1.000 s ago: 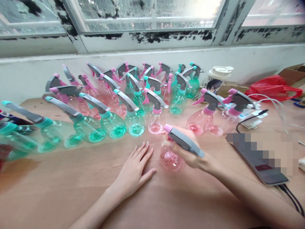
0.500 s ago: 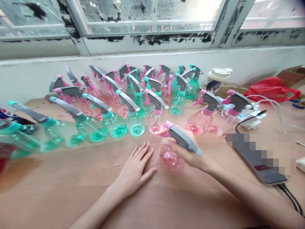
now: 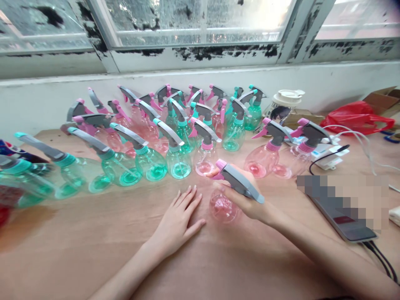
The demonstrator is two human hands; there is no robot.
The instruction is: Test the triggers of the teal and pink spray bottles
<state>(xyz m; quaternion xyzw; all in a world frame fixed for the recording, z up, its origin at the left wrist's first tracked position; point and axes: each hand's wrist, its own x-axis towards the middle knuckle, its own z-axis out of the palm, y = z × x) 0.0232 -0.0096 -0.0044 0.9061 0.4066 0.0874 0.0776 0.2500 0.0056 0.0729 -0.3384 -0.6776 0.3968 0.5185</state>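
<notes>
While resting the left hand [image 3: 178, 218] palm down on the tabletop [image 3: 218, 266], grips a pink spray bottle [image 3: 224, 210] by its neck with the right hand [image 3: 243, 206]. Clamps the right-hand fingers around the bottle just under its grey spray head, partly hidden by it, and stretches one finger out past the pink nozzle. Points the nozzle toward the tabletop's far edge and lets the grey back of the head slope down over the hand. Holds the right forearm slanting in from the tabletop's near right corner, wrist nearly straight.

Spreads the left hand loosely, fingers slightly apart and aimed toward the far edge, thumb out toward the bottle without touching it. Grasps nothing on that side. Leans the left forearm in from the near edge.

Has the gripped bottle right of the left hand, between it and a phone [image 3: 353, 227] nearer the right edge. Faces a row of green spray bottles [image 3: 151, 164] running toward the left edge, with a clear pink bottle [image 3: 204, 160] just beyond the right hand and a white lidded cup [image 3: 287, 100] near the far edge.
</notes>
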